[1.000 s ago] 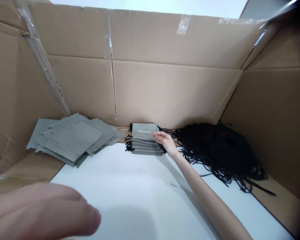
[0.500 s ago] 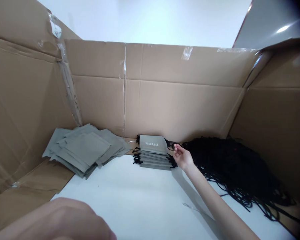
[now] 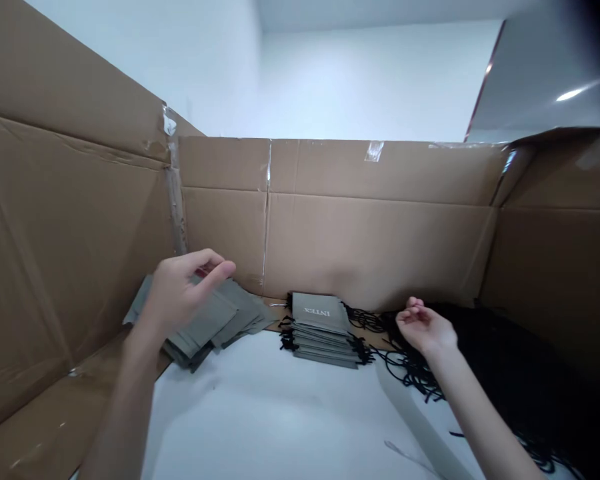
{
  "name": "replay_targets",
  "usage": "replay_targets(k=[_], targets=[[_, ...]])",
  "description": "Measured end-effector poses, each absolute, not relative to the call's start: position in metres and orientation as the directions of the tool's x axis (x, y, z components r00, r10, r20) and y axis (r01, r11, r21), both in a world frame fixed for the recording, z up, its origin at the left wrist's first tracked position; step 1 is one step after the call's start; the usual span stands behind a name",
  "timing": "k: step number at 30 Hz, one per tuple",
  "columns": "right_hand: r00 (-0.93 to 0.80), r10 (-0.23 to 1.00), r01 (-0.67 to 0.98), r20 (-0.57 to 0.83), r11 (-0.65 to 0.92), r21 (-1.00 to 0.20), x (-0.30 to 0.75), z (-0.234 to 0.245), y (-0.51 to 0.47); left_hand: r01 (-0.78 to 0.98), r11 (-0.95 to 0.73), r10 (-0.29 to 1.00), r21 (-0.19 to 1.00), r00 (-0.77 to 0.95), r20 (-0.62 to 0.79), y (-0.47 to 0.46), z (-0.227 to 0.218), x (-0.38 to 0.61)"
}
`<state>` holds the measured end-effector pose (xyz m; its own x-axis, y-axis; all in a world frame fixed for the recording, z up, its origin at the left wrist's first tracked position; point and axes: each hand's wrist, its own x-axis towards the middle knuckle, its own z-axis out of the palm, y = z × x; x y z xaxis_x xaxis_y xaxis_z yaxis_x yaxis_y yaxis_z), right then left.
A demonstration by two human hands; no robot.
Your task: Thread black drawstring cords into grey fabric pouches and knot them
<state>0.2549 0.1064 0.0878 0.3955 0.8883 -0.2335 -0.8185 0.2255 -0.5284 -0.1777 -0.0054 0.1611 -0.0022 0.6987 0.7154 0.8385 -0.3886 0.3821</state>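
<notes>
Near fanned, flat grey fabric pieces (image 3: 217, 321), my left hand (image 3: 184, 287) curls, whether pinching I cannot tell; by tangled black cords (image 3: 510, 367), my right hand (image 3: 427, 329) sits loosely spread.

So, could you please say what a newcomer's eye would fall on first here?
Probably the big heap of black cords on the right, with the right hand before its left end. Next, the grey pouch stack in the middle, white lettering on top. On the left, the left hand partly hides loose grey pieces.
</notes>
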Motion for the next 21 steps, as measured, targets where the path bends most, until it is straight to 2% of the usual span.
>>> replay_targets(k=[2,5,9,12,17,21], targets=[[0.399,0.883,-0.839,-0.247,0.242,-0.488,0.259,0.096,0.099,0.880,-0.295,0.794,0.372,0.009,0.608,0.032,0.153,-0.184],[0.392,0.880,-0.861,-0.267,0.248,-0.445,0.265,0.102,0.092,0.927,-0.219,0.891,0.304,0.064,0.449,0.083,0.111,-0.188],[0.385,0.876,-0.874,-0.291,0.244,-0.420,0.271,0.104,0.087,0.968,-0.183,0.938,0.169,0.121,0.325,0.119,0.044,-0.173],[0.381,0.870,-0.879,-0.313,0.235,-0.415,0.276,0.104,0.086,0.976,-0.179,0.949,0.122,0.139,0.284,0.129,0.016,-0.161],[0.377,0.865,-0.887,-0.331,0.234,-0.399,0.284,0.103,0.087,0.981,-0.117,0.967,0.155,0.077,0.243,0.139,0.018,-0.173],[0.373,0.863,-0.893,-0.341,0.235,-0.383,0.292,0.105,0.086,0.971,-0.058,0.950,0.232,-0.018,0.312,0.142,0.036,-0.197]])
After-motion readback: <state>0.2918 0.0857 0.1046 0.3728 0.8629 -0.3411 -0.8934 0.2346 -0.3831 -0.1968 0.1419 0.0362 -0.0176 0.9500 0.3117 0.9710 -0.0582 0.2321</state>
